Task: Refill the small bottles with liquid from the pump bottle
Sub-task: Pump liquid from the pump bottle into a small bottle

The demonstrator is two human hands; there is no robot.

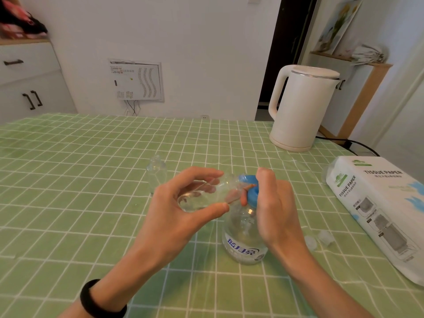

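— Where's the small bottle?
— Tipped sideways in the left hand, pinched between fingers and thumb, its mouth at the blue pump head
— The right hand?
— Curled over that pump head, thumb seemingly hooked beneath; the pump bottle stands on the table

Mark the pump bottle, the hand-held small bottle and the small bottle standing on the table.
pump bottle [243,246]: head view, on its label.
held small bottle [196,198]: head view, on its clear body.
standing small bottle [156,173]: head view, on its shoulder.
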